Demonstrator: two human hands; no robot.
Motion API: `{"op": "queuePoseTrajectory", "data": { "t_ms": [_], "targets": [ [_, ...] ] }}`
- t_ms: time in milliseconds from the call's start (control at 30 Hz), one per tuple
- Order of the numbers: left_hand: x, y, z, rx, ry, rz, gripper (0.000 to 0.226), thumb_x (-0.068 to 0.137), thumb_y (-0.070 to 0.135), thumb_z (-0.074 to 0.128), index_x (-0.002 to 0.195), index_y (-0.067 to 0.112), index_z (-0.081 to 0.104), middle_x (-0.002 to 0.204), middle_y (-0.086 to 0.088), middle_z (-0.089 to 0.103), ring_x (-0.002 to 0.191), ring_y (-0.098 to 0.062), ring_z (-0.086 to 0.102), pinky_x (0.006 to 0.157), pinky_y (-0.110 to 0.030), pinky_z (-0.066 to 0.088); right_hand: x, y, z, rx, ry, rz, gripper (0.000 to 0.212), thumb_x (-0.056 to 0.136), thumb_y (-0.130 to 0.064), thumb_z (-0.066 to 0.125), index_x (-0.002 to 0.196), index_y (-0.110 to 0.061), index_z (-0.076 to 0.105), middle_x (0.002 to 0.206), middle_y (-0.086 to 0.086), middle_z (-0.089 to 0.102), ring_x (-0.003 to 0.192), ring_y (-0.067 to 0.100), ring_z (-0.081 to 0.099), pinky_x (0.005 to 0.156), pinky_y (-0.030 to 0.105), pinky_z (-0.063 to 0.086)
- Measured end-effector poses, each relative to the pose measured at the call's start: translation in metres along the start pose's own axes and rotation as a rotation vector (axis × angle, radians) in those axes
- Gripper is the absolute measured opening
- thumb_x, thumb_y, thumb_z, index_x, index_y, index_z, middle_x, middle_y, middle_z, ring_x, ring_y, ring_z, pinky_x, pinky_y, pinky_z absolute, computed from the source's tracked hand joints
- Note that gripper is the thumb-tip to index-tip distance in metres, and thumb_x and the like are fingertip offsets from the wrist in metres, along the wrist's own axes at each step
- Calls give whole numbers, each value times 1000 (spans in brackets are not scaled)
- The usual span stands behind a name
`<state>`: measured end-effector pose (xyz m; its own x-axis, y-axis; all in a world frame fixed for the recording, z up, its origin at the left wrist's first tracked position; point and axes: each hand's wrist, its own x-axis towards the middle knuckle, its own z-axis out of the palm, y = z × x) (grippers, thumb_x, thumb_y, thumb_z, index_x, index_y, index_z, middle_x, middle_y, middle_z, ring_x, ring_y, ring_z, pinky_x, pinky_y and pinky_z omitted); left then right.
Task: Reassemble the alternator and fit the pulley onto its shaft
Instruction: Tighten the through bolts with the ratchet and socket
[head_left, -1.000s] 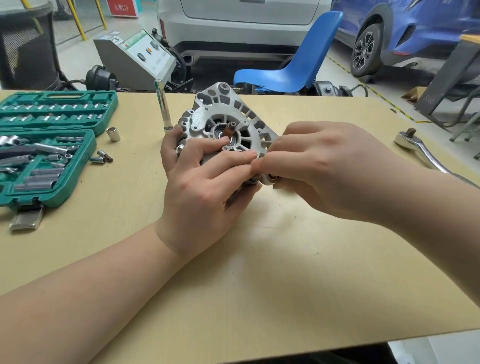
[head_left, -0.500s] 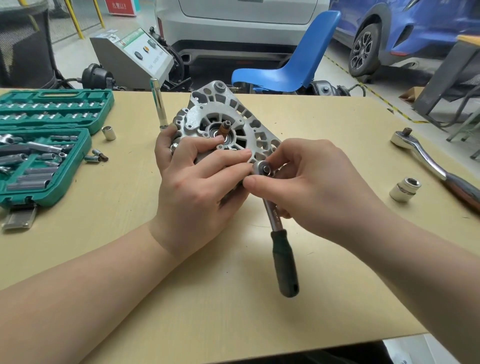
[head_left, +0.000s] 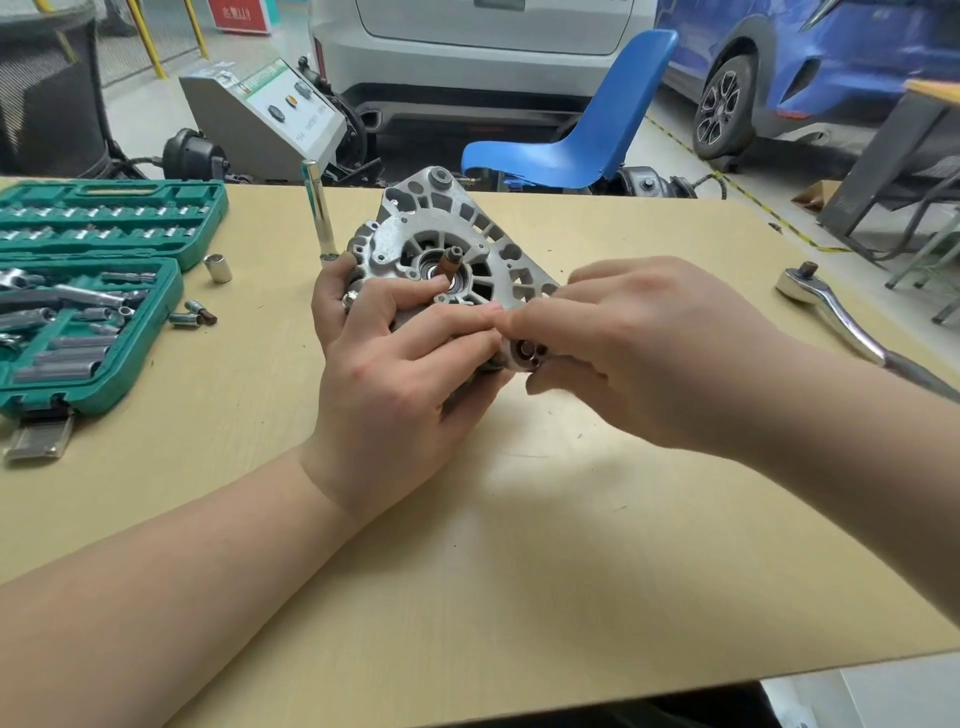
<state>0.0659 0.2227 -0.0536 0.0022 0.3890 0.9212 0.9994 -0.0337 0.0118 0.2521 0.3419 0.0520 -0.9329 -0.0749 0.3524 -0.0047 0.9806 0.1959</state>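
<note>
The left hand (head_left: 387, 364) is gripping the cast grey aluminium alternator housing (head_left: 447, 244), fingers curled over its front face and thumb round its 9 o'clock edge, propping it tilted on the pale wooden bench (head_left: 519, 545) so that the face is looking toward the wearer. The right hand (head_left: 639, 353) is meeting it at the housing's 4 o'clock corner, its fingertips pinching at a round mounting lug (head_left: 527, 353) there; whether a small bolt is sitting between the fingers I cannot tell. My reading is that a through fastener is being started by hand while the other hand is steadying the body against turning.

In this single head view, the rusty brown rotor shaft (head_left: 449, 260) is standing bare out of the central bearing, so the pulley is not yet fitted, and no pulley is showing.

At 9 o'clock of the housing an open green plastic socket case (head_left: 171, 291) is lying, with a loose silver socket (head_left: 217, 267) just beside it. A chrome extension bar (head_left: 318, 208) is standing upright at 10 o'clock, and a chrome ratchet wrench (head_left: 831, 306) is lying at 3 o'clock, well apart, probably kept ready for tightening.
</note>
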Motion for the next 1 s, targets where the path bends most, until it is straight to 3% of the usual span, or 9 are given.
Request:
{"op": "queuePoseTrajectory", "data": {
  "t_ms": [167,367,467,600,667,767,833,1000],
  "targets": [
    [1,0,0,-24,17,-15,15,95,33,85,97,19,88,117,13,79,107,-36,72,109,-72,35,-7,-10,15,238,124,294,27,90,-29,80,113,-16,76,77,3,71,67,36,59,65,44,52],
    [-1,0,-1,-42,-7,-19,13,95,30,84,95,17,88,116,12,79,108,-37,72,108,-75,35,-6,-36,30,482,223,654,23,89,-41,77,103,-24,71,66,-10,66,61,14,60,63,31,48],
    [0,-1,-2,-33,-24,-4,14,98,29,80,95,17,87,117,12,79,109,-38,72,105,-77,36,-3,-42,31,597,229,755,23,89,-44,75,100,-25,69,66,-6,69,62,14,66,63,36,57],
    [0,-2,-2,-18,-40,15,13,98,31,81,99,19,87,118,14,79,110,-38,71,105,-77,35,-4,-30,16,425,87,565,25,91,-42,75,105,-25,65,67,-10,64,66,21,59,63,36,49],
    [0,-2,-2,-13,-42,17,14,98,33,81,102,21,87,119,15,78,111,-37,70,107,-76,34,-3,-19,6,234,-19,380,25,93,-33,75,110,-20,62,73,-6,59,73,33,56,62,40,46],
    [0,-2,-2,-10,-31,17,14,98,35,81,103,23,87,118,16,78,111,-36,69,110,-72,33,4,-8,-4,-25,-97,149,17,95,-14,68,109,-21,61,89,-4,65,89,32,57,64,44,51],
    [0,-2,-1,-9,-21,19,14,98,35,82,103,23,87,118,17,78,110,-37,70,110,-71,33,6,-7,-5,-65,-115,117,18,95,-9,66,107,-22,61,89,-4,65,90,30,56,63,44,51],
    [1,-1,0,-20,0,-2,12,95,33,85,99,22,88,116,15,80,109,-36,72,109,-74,35,3,-10,-1,-12,-73,213,14,98,-22,68,111,-21,64,83,0,65,81,34,55,64,45,51]
  ]
}}
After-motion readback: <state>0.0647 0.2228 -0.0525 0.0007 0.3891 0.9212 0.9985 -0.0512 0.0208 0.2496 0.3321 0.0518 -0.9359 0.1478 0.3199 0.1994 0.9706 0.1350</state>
